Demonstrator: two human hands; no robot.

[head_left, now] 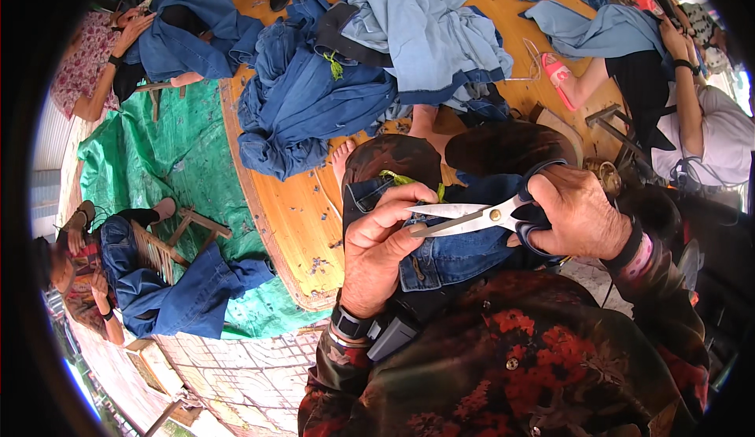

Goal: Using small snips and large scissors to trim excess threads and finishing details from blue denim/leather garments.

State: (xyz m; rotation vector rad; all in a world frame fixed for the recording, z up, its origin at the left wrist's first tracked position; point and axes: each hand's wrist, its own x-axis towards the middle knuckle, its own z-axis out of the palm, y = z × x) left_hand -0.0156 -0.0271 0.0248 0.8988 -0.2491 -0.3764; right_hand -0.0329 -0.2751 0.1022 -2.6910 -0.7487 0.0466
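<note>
My right hand [578, 205] grips a pair of scissors [494, 217] by its dark handles, fingers through the loops. The silver blades are slightly apart and point left, their tips at the thumb and fingertips of my left hand [381, 252]. That hand is closed in a pinch at the edge of blue jeans [452, 262] spread over my lap. The blades pass in front of the denim, so whether cloth or thread lies between them is hidden. A yellow-green strip [399, 178] shows just beyond my left fingers.
A wooden board [283, 240] holds a heap of dark and light denim [314, 99] and small blue scraps. Green sheeting [169, 162] lies at the left. Other people sit around with denim, one at the far left [110, 60], one at the right [700, 123]. A small wooden stool [169, 244] stands lower left.
</note>
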